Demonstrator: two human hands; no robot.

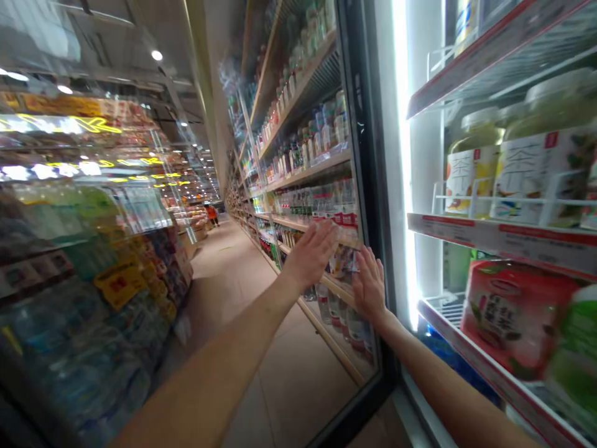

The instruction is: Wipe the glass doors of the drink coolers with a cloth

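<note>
A glass fridge door (pixel 359 155) with a dark frame stands swung out from a lit drinks cooler. My left hand (pixel 311 252) lies flat against the glass with its fingers stretched out. My right hand (pixel 368 287) rests open on the door next to its dark frame, fingers spread. Neither hand holds anything. Inside the cooler at right, big tea bottles (pixel 471 165) stand on a wire shelf. A red drink carton (pixel 513 314) sits on the shelf below.
Long shelves of bottled drinks (pixel 303 149) run down the aisle beyond the glass. Stacked goods and water packs (pixel 93 298) line the left side. A tan floor (pixel 233 274) stretches away, with a person in orange (pixel 212 213) far down it.
</note>
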